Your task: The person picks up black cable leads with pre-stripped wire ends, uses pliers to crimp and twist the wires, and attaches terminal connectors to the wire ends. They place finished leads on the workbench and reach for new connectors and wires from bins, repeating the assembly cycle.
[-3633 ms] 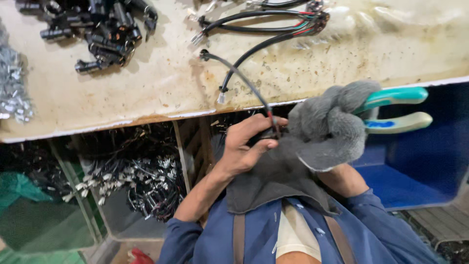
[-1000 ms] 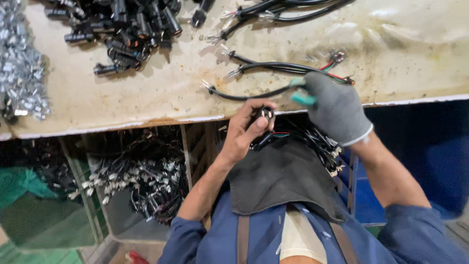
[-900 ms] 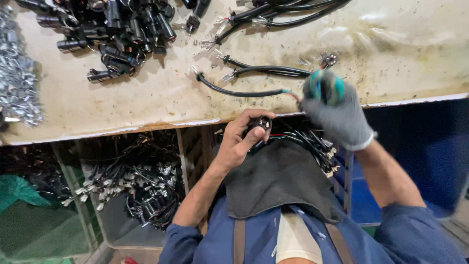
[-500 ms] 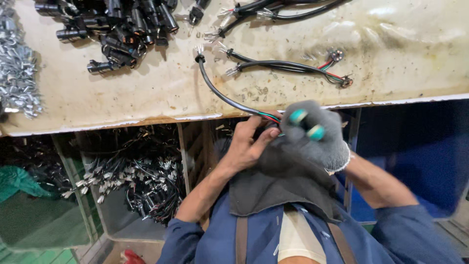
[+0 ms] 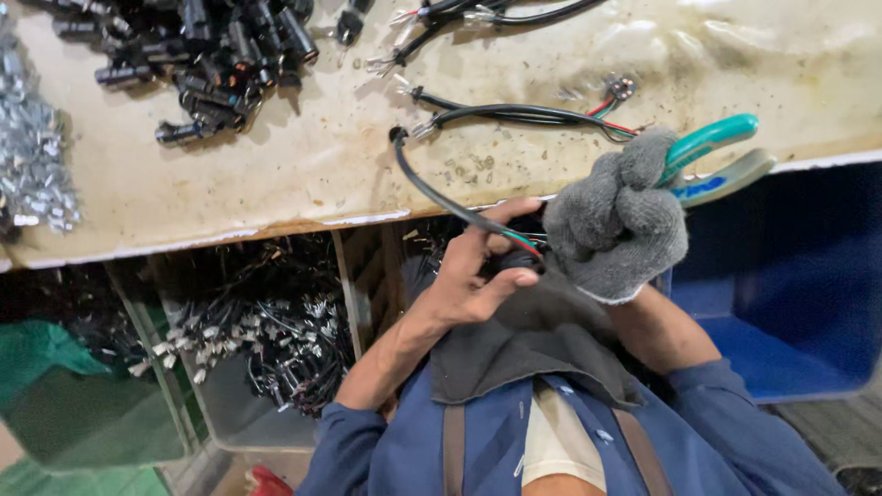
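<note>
Left hand (image 5: 473,280) bare, fingers pinching black cable (image 5: 432,188) at coloured-wire end, below bench (image 5: 303,165) edge. Gloved right hand (image 5: 616,216) fisted round green-handled pliers (image 5: 712,156). Looks mid-batch: couple cables (image 5: 514,115) lying on bench, connector pile (image 5: 220,55) untouched.

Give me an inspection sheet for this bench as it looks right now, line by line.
Surface: pale bench top, stained and speckled.
Job's things: black cable with coloured wires at its end, pinched by the bare left hand; pliers with teal handles in the gloved right hand.
Clutter: pile of black connectors and heap of small metal parts on the bench.
Hands: left bare, right in a grey knit glove, both at the bench edge.
Cables: more black cables lying on the bench.
Surroundings: bin of wired parts under the bench, blue bin at right, dark cloth on the lap.
</note>
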### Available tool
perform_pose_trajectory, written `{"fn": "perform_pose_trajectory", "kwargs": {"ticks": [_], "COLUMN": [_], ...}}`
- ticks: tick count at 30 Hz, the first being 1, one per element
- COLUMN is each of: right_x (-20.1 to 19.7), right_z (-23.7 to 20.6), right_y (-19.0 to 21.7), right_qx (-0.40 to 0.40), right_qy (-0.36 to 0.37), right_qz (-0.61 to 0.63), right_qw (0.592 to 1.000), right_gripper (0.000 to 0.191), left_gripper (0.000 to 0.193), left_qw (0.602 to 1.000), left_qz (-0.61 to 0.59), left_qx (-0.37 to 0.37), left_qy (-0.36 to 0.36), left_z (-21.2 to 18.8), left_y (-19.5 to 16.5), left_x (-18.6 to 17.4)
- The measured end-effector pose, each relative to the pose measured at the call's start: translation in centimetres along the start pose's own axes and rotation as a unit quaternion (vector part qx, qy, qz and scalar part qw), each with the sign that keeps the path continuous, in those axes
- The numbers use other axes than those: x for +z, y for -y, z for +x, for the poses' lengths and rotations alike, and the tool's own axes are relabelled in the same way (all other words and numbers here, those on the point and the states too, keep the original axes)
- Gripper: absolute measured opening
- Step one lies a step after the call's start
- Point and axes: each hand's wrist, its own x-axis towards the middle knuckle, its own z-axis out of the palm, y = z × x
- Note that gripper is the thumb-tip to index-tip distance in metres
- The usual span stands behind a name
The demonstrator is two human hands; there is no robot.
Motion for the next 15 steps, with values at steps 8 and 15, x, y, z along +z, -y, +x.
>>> {"fn": "perform_pose_trajectory", "kwargs": {"ticks": [8,15], "right_x": [-1.9,-6.6], "right_z": [2.0,1.4], "right_y": [6.2,4.8], "right_qx": [-0.217,-0.28], "right_qy": [0.007,-0.026], "right_qz": [-0.871,-0.882], "right_qw": [0.44,0.378], "right_gripper": [0.047,0.024], "left_gripper": [0.047,0.011], "left_qw": [0.815,0.753], "left_qz": [0.523,0.611], "left_qx": [-0.141,0.091], "left_qy": [0.204,-0.226], "left_z": [0.8,8.8], "left_y": [0.2,1.6], "left_x": [-2.4,-9.6]}}
